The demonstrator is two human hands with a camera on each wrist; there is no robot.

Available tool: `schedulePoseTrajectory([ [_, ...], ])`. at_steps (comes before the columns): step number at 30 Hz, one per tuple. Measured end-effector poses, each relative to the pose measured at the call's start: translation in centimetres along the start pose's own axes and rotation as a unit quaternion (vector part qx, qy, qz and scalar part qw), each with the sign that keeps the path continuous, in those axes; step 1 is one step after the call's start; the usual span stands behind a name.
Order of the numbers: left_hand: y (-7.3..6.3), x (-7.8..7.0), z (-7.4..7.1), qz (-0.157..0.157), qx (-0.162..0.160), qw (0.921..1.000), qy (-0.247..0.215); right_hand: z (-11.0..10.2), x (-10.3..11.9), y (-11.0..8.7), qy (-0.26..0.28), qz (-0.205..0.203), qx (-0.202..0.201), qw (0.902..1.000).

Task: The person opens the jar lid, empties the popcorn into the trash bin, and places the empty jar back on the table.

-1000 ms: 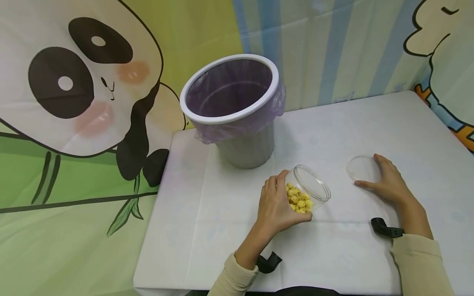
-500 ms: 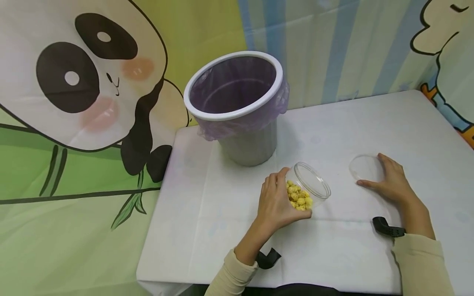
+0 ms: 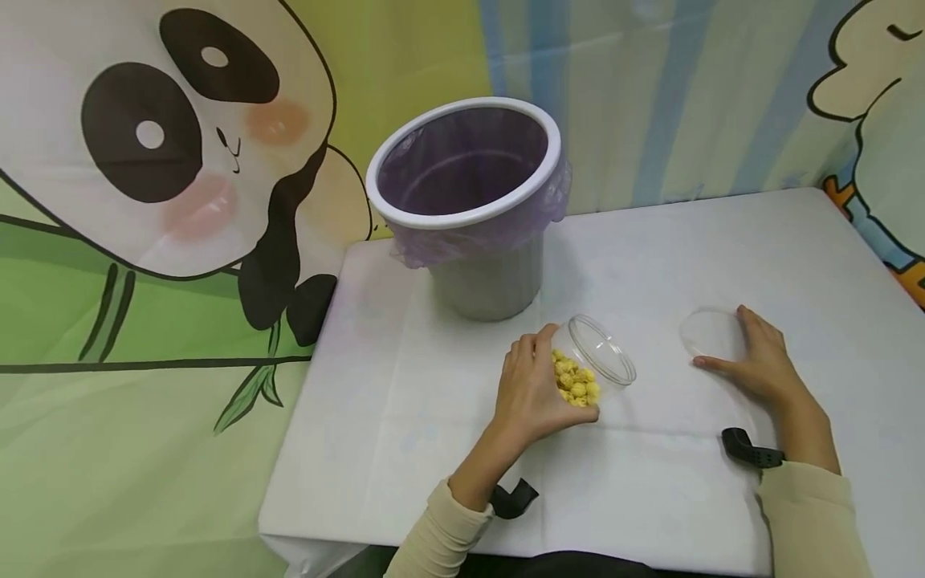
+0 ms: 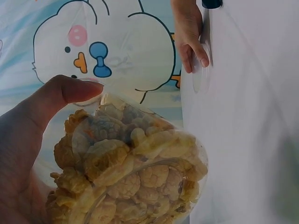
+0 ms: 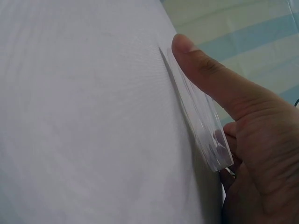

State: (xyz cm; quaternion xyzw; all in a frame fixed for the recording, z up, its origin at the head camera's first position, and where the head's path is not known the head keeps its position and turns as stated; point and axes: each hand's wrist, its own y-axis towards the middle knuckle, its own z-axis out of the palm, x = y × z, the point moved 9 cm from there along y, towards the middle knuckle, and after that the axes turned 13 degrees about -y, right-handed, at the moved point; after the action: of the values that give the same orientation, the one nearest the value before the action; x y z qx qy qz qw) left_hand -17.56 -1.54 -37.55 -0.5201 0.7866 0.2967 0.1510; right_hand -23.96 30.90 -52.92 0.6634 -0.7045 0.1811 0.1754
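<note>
My left hand [image 3: 531,393] grips a clear plastic jar [image 3: 601,351] around its side, thumb on the near side and fingers on the far side. The jar leans with its open mouth facing up and right. Yellow popcorn [image 3: 576,381] fills its lower part, and its pieces show large through the plastic in the left wrist view. Farther right, a round clear lid [image 3: 710,334] lies low against the tabletop. My right hand [image 3: 768,361] holds this lid by its edge between thumb and fingers; the right wrist view shows the lid's rim [image 5: 201,116] side-on.
A grey bin [image 3: 487,281] with a white rim and a purple liner stands behind the jar, toward the back left. A white cloth covers the table [image 3: 405,474]. Printed cartoon curtains hang behind and to the left. Black straps circle both wrists.
The head view has shifted slightly, so the bin appears a little higher and farther right. Both hands keep their hold on the jar and the lid, with barely any movement.
</note>
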Motion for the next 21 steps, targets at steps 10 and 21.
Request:
schedulePoseTrajectory([
  [10, -0.5, 0.2, 0.1, -0.006, 0.013, 0.9999, 0.008, 0.3, -0.2, -1.2, -0.001, -0.011, 0.004, 0.9999],
  [21, -0.2, 0.9, -1.3, -0.010, -0.011, 0.9997, 0.020, -5.6, 4.9, 1.7, 0.038, -0.066, -0.029, 0.9966],
])
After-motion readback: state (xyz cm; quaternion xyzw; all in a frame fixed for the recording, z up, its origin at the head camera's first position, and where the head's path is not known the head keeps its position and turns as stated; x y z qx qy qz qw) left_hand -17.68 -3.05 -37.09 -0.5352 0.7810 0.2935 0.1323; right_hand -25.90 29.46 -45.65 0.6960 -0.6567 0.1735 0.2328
